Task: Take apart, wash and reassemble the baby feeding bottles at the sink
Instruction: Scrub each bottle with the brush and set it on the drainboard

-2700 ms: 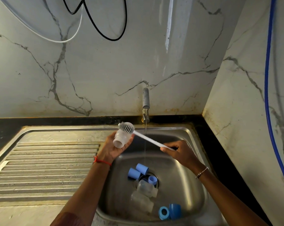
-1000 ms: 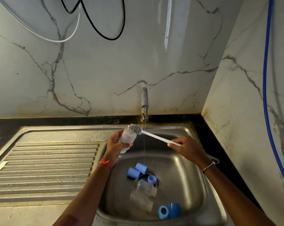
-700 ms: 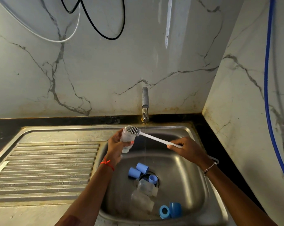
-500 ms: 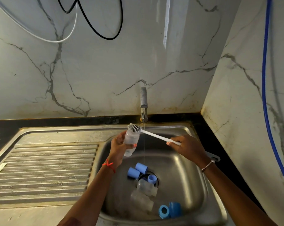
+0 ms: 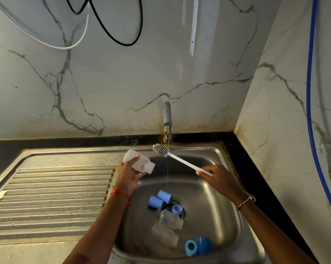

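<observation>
Drainboard (image 5: 52, 197) at left. Left hand (image 5: 127, 178) grips one clear bottle body (image 5: 138, 161), tilted, mouth to the right, over the basin's left rim. One bottle brush (image 5: 161, 149): head clear of the bottle, under the tap (image 5: 167, 119), at a thin water stream; right hand (image 5: 219, 181) grips its handle. Sink basin (image 5: 214, 216) holds two clear bottles (image 5: 169, 219) and five blue parts (image 5: 158, 201), by the drain and at the front wall

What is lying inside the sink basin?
Two clear bottles, three blue parts by the drain, two more near the front. The bottles partly cover the drain; beneath them is hidden.
</observation>
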